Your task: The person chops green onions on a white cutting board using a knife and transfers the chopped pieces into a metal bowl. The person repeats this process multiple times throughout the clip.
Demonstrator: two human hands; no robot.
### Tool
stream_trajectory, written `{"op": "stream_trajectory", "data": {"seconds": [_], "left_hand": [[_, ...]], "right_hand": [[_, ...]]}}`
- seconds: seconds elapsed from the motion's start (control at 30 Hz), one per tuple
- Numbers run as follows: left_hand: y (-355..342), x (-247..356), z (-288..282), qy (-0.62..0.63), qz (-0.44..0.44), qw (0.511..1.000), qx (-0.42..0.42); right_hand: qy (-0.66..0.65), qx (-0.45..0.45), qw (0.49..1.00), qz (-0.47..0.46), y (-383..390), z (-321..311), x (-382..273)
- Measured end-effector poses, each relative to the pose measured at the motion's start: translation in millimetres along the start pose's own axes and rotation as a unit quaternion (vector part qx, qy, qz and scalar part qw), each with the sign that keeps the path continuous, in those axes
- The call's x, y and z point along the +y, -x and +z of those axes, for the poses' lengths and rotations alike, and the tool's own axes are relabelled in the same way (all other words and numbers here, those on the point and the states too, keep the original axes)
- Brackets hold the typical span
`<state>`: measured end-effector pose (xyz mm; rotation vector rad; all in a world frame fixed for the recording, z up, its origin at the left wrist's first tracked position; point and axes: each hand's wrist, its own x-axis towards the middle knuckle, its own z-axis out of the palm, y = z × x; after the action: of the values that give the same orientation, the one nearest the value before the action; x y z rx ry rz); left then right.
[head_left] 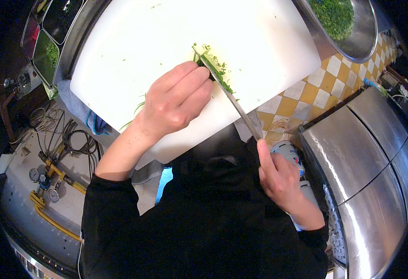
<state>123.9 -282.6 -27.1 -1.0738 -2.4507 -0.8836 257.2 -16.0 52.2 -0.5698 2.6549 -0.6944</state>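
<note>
My left hand [178, 96] is curled with its fingertips pressed down on a small bunch of green onions [197, 59] on the white cutting board [269, 42]. Long thin ends of green stalk show from under the wrist, on the left. In my right hand [278, 176] is the handle of a kitchen knife [238, 105], mostly hidden by my fingers. Its blade slants up and left across the board and rests close against my left knuckles. Along the blade's right side lie chopped green onion rings [219, 69], some apart and some clumped.
A metal bowl [369, 35] of chopped greens stands at the upper right. Containers with greens [50, 56] sit at the upper left. Stainless steel cabinets [357, 139] are on the right. Yellow pipes with gauges [53, 195] and cables [78, 139] lie at lower left.
</note>
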Motion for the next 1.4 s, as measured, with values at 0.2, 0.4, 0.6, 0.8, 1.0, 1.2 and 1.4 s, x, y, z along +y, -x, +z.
{"op": "stream_trajectory", "data": {"seconds": [0.2, 0.4, 0.6, 0.8, 1.0, 1.2, 1.4], "left_hand": [[-1, 1, -2, 0.003, -0.006, 1.0, -0.007], [0, -1, 1, -0.001, 0.001, 1.0, 0.006], [-1, 2, -3, 0.007, -0.009, 1.0, -0.012], [0, 0, -1, 0.009, -0.007, 1.0, -0.01], [0, -1, 0, -0.006, 0.001, 1.0, 0.005], [0, 4, -3, 0.002, -0.014, 1.0, -0.01], [1, 2, -4, 0.01, -0.017, 1.0, -0.019]], "right_hand": [[-0.001, -0.014, 1.0, -0.002, -39, 13, 8], [-0.025, -0.002, 1.0, -0.007, -21, 0, 0], [-0.012, -0.011, 1.0, -0.003, 1, -4, 2], [0.003, -0.015, 1.0, 0.006, -28, 9, 6], [-0.038, -0.009, 0.999, -0.003, -38, 1, 1], [-0.007, -0.01, 1.0, -0.011, 2, -3, 5], [0.006, -0.013, 1.0, -0.003, -16, 8, 8]]}}
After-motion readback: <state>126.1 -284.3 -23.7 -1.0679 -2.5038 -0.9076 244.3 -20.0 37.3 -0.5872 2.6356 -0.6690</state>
